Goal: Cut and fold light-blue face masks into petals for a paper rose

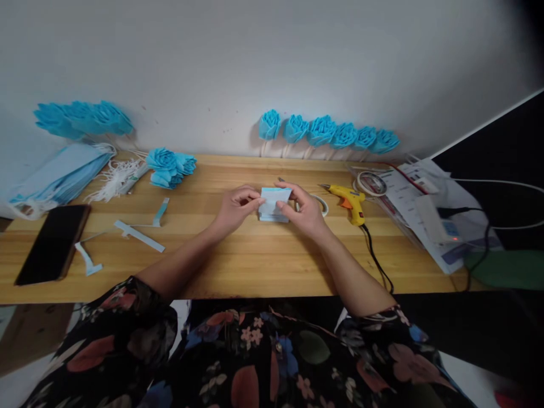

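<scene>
Both my hands meet over the middle of the wooden table [255, 266]. Between them is a small folded light-blue sheet [274, 203], held just above the tabletop. My left hand [238, 207] pinches its left edge with thumb and fingertips. My right hand [304, 212] grips its right side, fingers curled round it. A roll of tape [322, 202] lies just behind my right hand, partly hidden.
A yellow glue gun [351, 201] with black cord lies right of my hands. Blue fabric roses [327, 130] line the wall; more roses [170, 166] and blue face masks [59, 175] lie at left, with a dark phone [53, 242], blue strips [140, 235], and papers and a power strip [429, 212] at right.
</scene>
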Available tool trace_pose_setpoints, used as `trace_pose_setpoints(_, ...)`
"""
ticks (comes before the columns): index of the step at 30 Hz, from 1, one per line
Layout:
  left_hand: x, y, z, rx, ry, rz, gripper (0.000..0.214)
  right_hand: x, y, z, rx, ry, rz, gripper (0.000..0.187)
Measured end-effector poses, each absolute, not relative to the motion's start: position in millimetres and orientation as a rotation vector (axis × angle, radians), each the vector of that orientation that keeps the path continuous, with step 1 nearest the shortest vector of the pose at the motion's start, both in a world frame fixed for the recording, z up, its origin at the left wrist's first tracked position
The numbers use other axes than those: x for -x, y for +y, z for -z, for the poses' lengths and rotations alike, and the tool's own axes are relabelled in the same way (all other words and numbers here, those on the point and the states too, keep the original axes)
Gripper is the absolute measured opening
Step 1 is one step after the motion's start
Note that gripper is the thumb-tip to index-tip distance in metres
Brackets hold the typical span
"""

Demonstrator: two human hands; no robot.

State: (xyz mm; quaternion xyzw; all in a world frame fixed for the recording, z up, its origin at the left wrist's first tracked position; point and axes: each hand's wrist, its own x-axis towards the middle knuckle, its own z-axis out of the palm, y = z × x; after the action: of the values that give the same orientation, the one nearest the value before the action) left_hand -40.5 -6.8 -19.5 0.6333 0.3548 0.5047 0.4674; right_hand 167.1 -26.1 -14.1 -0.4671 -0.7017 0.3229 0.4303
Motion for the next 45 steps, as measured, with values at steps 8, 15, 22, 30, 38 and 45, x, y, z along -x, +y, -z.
trace_pose_setpoints(8, 40.6, -4.4, 21.7, -1.238, 0.93, -1.21, 0.031, -170.3, -19.3, 20.4, 1.166, -1.717, -0.731, 0.037)
trace_pose_setpoints(15, 40.6, -5.7, 20.5, -1.241, 0.97, -1.138, 0.031, -172.4, -20.5, 18.2, 1.096, -1.681, -1.031, 0.05)
trace_pose_setpoints(22, 36.1, -16.3, 16.6, -1.469, 0.922, -1.0, 0.023, -167.5, -27.3, 6.4, 1.061, -1.65, -1.26, 0.054)
trace_pose_setpoints(30, 35.7, -18.2, 21.2, -1.636, 0.932, -0.988, 0.019, -159.4, -28.9, 10.9, 1.196, -1.649, -1.058, 0.032)
trace_pose_setpoints(38, 35.9, -14.8, 25.0, -1.671, 0.93, -0.927, 0.02, -169.4, -23.7, 12.6, 1.198, -1.504, -0.965, 0.033)
trace_pose_setpoints(45, 36.5, -15.0, 25.3, -1.671, 0.957, -0.926, 0.021, -172.5, -22.6, 12.4, 1.202, -1.473, -0.907, 0.034)
